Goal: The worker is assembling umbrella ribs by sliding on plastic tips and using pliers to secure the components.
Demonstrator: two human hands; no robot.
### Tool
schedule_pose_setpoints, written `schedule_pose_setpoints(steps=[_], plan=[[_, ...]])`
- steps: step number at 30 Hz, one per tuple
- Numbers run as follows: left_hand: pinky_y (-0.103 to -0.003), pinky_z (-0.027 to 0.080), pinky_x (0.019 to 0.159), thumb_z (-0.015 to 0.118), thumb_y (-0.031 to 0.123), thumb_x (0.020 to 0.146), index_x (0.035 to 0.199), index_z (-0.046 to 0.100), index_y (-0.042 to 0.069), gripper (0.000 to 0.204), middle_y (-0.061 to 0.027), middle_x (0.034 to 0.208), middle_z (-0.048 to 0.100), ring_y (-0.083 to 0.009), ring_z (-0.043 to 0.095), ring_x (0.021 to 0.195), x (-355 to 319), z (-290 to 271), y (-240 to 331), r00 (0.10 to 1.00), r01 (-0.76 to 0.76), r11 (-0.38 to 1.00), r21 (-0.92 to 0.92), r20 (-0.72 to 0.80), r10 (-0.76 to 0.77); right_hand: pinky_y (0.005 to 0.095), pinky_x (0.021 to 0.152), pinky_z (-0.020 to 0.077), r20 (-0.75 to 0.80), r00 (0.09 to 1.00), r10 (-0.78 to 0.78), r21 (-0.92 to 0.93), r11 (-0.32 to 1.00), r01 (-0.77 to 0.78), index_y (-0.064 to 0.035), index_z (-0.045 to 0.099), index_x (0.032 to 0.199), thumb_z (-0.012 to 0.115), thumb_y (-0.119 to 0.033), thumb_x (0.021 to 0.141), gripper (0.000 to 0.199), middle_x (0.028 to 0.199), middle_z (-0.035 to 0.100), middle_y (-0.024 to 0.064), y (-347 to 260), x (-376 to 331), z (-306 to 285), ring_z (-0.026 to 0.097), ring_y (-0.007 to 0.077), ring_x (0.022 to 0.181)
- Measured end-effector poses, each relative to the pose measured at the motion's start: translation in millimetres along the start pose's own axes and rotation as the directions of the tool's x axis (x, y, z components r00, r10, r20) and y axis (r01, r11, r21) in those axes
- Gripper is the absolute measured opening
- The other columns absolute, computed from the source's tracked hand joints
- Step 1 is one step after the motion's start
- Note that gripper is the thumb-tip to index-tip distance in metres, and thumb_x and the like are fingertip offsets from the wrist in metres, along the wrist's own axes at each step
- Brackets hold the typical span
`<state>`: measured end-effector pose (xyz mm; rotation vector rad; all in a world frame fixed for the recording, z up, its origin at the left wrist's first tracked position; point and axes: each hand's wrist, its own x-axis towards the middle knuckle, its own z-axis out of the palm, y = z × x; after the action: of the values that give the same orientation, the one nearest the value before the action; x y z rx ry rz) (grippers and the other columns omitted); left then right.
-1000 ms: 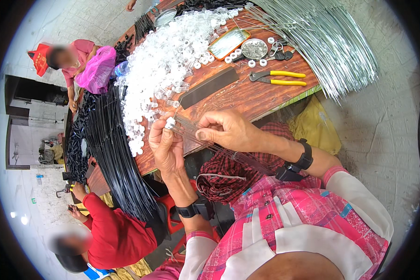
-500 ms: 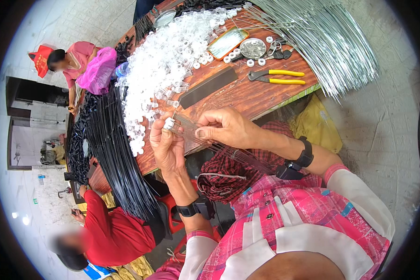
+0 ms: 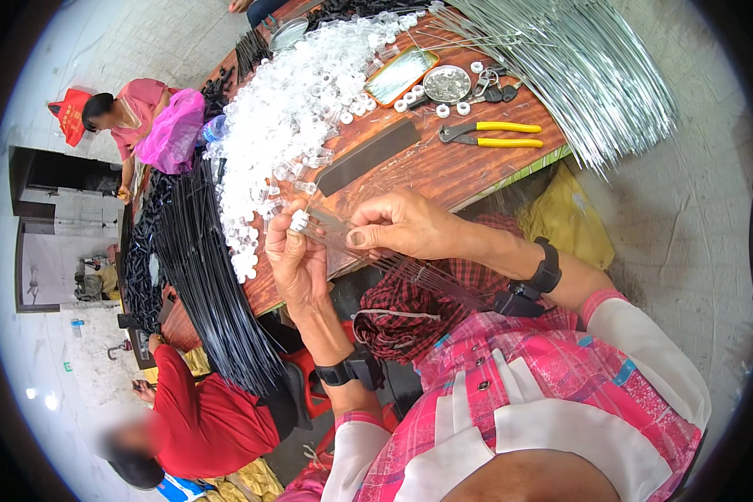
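Head view: your left hand point(image 3: 297, 261) pinches the white cap point(image 3: 299, 220), fingertips clamped; your right hand point(image 3: 406, 226) pinches thin strands point(image 3: 333, 240): align them squarely.

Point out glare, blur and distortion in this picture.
Head view throughout: black fills the curved rim; silvery wires glint brightly; the co-worker in red has a blurred face; thin strands below the right hand blend into the checked cloth.

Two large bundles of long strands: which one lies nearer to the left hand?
The black bundle, to the left of the left hand; the silver bundle lies farther off, at the picture's upper right.
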<state>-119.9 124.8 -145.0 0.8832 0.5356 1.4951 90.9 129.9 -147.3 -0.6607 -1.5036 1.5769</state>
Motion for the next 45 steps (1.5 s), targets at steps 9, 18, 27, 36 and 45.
schedule_pose_setpoints(steps=[9, 18, 27, 36, 45], plan=[[-0.035, 0.058, 0.082, 0.077, 0.005, 0.080, 0.107, 0.066, 0.012, 0.030, -0.0137, 0.122, 0.064, -0.0213, 0.066, 0.098, 5, -11, -17, 0.982, -0.010, 0.971, -0.241, 0.180, 0.055, 0.0236, 0.060, 0.0421, 0.247, 0.968, 0.039, 0.268, 0.957, -0.107, -0.0017, 0.067, 0.087, 0.060, -0.034, 0.097, 0.035, 0.075, 0.065, 0.0004, 13, 3, 1, 0.052, 0.0060, 0.065], [-0.027, 0.055, 0.078, 0.079, 0.012, 0.080, 0.145, 0.040, 0.012, 0.076, -0.0112, 0.120, 0.064, -0.0156, 0.063, 0.090, 4, 31, -16, 0.991, 0.057, 0.988, -0.145, -0.113, -0.074, 0.0236, 0.057, 0.0420, -0.058, 0.996, 0.063, 0.162, 0.985, -0.053, 0.0002, 0.067, 0.086, 0.066, -0.021, 0.094, 0.023, 0.074, 0.065, 0.0008, -7, -11, 11, 0.052, 0.0043, 0.065], [-0.021, 0.053, 0.065, 0.075, 0.008, 0.085, 0.130, 0.056, -0.005, 0.051, -0.0013, 0.086, 0.065, -0.0068, 0.060, 0.073, -1, 38, 26, 0.983, 0.089, 0.913, 0.398, -0.182, -0.016, 0.0348, 0.053, 0.0459, -0.347, 0.933, -0.098, -0.214, 0.977, 0.022, -0.0016, 0.067, 0.079, 0.073, -0.021, 0.083, 0.021, 0.063, 0.064, 0.0119, -3, -3, 30, 0.061, 0.0213, 0.054], [-0.021, 0.051, 0.062, 0.077, 0.008, 0.083, 0.120, 0.063, -0.005, 0.042, -0.0018, 0.079, 0.064, -0.0063, 0.057, 0.068, 9, 51, 53, 0.988, -0.063, 0.832, 0.551, -0.086, 0.131, 0.0309, 0.054, 0.0475, -0.293, 0.876, -0.384, -0.423, 0.874, 0.241, -0.0003, 0.065, 0.090, 0.074, -0.015, 0.084, 0.019, 0.076, 0.066, 0.0116, -40, -2, 33, 0.063, 0.0192, 0.061], [-0.021, 0.052, 0.062, 0.078, 0.006, 0.081, 0.117, 0.065, -0.006, 0.040, -0.0065, 0.089, 0.069, -0.0085, 0.062, 0.073, 9, 39, 43, 0.987, -0.007, 0.857, 0.516, -0.135, 0.090, 0.0306, 0.058, 0.0476, -0.194, 0.962, -0.191, -0.355, 0.928, 0.113, -0.0001, 0.067, 0.085, 0.072, -0.011, 0.084, 0.012, 0.072, 0.066, 0.0091, -39, 6, 21, 0.063, 0.0133, 0.064]])
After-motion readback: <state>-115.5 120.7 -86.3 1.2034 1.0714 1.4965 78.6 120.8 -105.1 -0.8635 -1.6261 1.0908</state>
